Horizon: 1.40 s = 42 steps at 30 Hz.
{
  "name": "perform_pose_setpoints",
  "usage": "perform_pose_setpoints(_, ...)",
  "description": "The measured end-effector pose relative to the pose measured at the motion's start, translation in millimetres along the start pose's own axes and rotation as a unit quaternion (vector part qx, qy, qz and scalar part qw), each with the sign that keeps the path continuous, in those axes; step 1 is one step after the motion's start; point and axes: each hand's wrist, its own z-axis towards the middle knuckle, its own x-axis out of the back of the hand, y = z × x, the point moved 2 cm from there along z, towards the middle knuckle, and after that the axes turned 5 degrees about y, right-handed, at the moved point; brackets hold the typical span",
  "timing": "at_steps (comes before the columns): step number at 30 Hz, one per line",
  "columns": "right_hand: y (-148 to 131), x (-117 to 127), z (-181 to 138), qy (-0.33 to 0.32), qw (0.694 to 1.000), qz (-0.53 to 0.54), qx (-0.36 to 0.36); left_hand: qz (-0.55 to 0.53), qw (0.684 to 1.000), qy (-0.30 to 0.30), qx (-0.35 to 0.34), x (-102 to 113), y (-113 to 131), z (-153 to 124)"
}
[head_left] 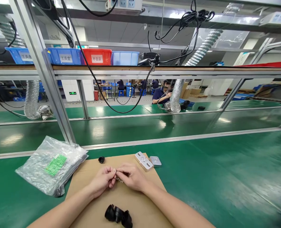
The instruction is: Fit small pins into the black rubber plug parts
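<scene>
My left hand (105, 178) and my right hand (131, 177) meet fingertip to fingertip above a brown cardboard sheet (93, 205). Both are closed in a pinch; whatever sits between the fingers is too small and too covered to name. Some small pale pieces (119, 180) show just below the fingertips. Beyond my left hand lies a small black round part (101, 160). To the right of my right hand is a silver rectangular case (144, 161), with a smaller silver piece (155, 161) beside it. Nearer to me, between my forearms, several black cylindrical parts (118, 215) lie together.
A clear plastic bag with a green label (52, 166) lies left of the cardboard. The green bench top (214, 177) extends to the right. A metal upright (47, 76) rises behind the bag. Blue and red bins (97, 57) stand on the shelf above. Across the bench sits another person (163, 93).
</scene>
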Motion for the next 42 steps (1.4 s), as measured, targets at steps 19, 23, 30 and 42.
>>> perform_pose_setpoints(19, 6.9, 7.7, 2.8, 0.152, 0.984, 0.033, -0.082, 0.404, 0.849, -0.335, -0.067, -1.9, 52.8, -50.4)
perform_pose_setpoints(23, 5.4, 8.2, 1.4, 0.149, 0.985, 0.025, -0.084, 0.429, 0.845, -0.314, -0.052, -0.2, 56.3, -58.0)
perform_pose_setpoints(30, 1.1, 3.5, 2.1, 0.145, 0.988, 0.011, -0.043, 0.462, 0.854, -0.236, -0.038, 11.8, 73.7, -56.0)
perform_pose_setpoints(42, -1.5, -0.3, 0.8, 0.093, 0.995, -0.034, 0.032, -0.214, 0.977, 0.0, 0.016, -2.9, -2.9, -0.5)
